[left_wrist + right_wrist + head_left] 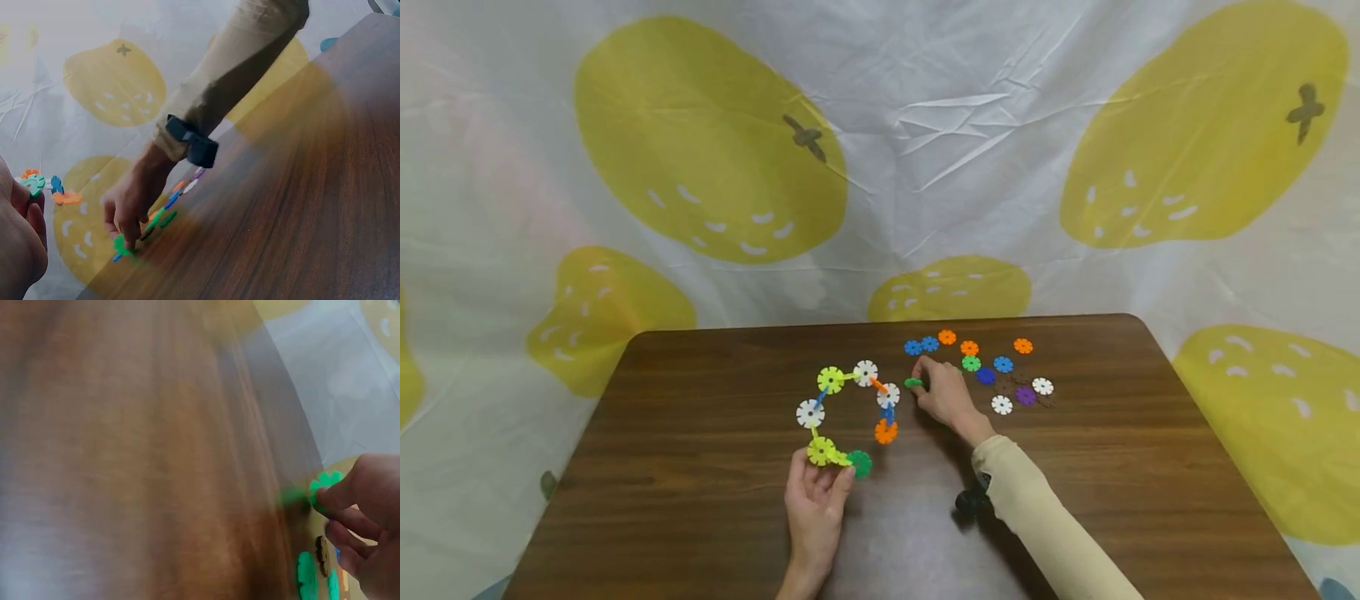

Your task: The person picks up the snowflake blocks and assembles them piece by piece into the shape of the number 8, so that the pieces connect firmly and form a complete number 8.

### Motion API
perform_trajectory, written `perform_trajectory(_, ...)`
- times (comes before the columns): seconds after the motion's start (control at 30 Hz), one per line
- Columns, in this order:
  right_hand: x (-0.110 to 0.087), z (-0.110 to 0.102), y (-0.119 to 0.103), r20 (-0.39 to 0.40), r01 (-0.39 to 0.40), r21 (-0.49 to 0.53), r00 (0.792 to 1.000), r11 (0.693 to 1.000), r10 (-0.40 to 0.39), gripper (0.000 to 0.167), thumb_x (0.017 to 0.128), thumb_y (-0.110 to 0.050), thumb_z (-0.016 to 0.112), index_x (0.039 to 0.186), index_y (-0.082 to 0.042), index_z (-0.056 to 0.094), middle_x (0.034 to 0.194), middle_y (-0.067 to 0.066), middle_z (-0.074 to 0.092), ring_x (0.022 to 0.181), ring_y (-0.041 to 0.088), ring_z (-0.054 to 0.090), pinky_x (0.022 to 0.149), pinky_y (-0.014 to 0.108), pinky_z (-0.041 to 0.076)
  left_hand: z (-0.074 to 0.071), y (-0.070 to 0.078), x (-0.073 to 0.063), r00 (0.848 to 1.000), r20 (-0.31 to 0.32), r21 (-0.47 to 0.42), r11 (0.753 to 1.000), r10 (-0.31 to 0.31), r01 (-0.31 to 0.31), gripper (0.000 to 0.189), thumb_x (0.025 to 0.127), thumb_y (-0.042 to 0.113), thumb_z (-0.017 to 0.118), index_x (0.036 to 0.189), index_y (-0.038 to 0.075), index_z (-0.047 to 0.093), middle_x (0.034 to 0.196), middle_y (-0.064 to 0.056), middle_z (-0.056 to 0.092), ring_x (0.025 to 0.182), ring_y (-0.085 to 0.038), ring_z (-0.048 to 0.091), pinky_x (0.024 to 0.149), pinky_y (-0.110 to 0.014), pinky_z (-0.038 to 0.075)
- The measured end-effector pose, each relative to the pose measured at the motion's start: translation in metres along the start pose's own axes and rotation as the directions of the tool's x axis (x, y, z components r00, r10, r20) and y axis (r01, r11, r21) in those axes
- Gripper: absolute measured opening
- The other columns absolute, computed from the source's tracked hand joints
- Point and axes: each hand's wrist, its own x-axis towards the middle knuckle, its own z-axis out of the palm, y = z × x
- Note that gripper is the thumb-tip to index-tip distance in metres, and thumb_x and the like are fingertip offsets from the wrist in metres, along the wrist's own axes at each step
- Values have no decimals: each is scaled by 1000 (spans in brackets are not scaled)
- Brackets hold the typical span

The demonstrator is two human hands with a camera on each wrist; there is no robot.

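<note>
A curved chain of notched plastic discs (810,413), in white, yellow, orange, blue and green, hangs over the left half of the table. My left hand (817,500) pinches its lower end, near a yellow disc (821,451) and a dark green disc (859,463). The other end, an orange disc (886,432), is apart from the green one, so the ring has a gap. Between thumb and fingers my right hand (946,393) pinches a green disc (325,485), seen edge-on in the head view, just left of the loose discs.
Loose discs lie at the table's back right: orange (1023,346), blue (1003,364), green (972,363), purple (1026,396), white (1002,405) and brown. A black wrist camera (197,145) sits on the right sleeve. A fruit-print cloth (895,167) hangs behind the table (700,500).
</note>
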Motion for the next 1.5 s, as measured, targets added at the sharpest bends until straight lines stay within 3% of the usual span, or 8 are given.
perform_trajectory(0.27,-41,-35,-20,-184,44,272,983,961,7,7,90,-5,75,96,-8,75,80,9,75,64,9,61,60,21,50,2,0,3,999,-25,-10,999,-43,42,38,86,-17,64,117,-19,42,99,6,68,91,-7,69,80,-19,59)
perform_trajectory(0.33,-52,-47,-31,-207,65,384,978,921,17,7,90,-6,75,97,-7,75,81,13,76,63,7,62,58,19,50,3,0,4,998,-36,-18,999,-49,48,36,87,-17,64,117,-17,43,99,5,68,90,-7,70,80,-19,59)
perform_trajectory(0.53,-84,-61,-63,-107,146,681,989,718,-100,9,91,-1,73,100,0,75,90,21,76,74,9,73,64,27,61,6,3,6,997,-51,-54,997,-60,57,33,87,-17,63,115,-8,48,98,4,69,89,-7,70,79,-19,59)
perform_trajectory(0.6,-91,-58,-72,-80,169,704,984,690,-159,10,92,0,71,100,2,75,92,22,76,78,10,75,67,30,63,7,5,6,996,-47,-64,996,-69,66,33,87,-17,63,114,-4,50,98,5,69,88,-7,70,79,-18,59)
perform_trajectory(0.9,-99,-41,-83,-125,283,710,952,645,-280,13,90,13,66,100,10,73,94,26,74,84,11,75,71,40,63,11,11,5,997,-12,-115,991,-70,68,29,88,-16,62,111,-1,53,96,5,71,87,-7,70,77,-18,59)
perform_trajectory(1.2,-101,-31,-82,-204,381,649,921,658,-332,14,90,10,67,100,6,75,94,21,75,84,4,70,66,25,62,11,13,4,997,-1,-137,988,-72,72,31,87,-18,62,109,3,55,92,5,70,82,-6,70,74,-19,59)
perform_trajectory(1.37,-105,-26,-82,-180,328,709,940,624,-290,14,94,9,63,105,10,72,96,25,73,85,11,74,69,37,64,13,16,4,996,-2,-148,985,-94,93,31,87,-18,61,107,4,55,87,5,68,78,-5,68,72,-18,58)
perform_trajectory(1.5,-107,-27,-84,-115,205,810,974,549,-194,15,96,7,61,108,15,66,95,33,70,82,11,75,71,43,63,16,18,5,993,16,-167,979,-115,117,30,88,-16,62,108,6,55,87,5,67,79,-5,68,73,-17,58)
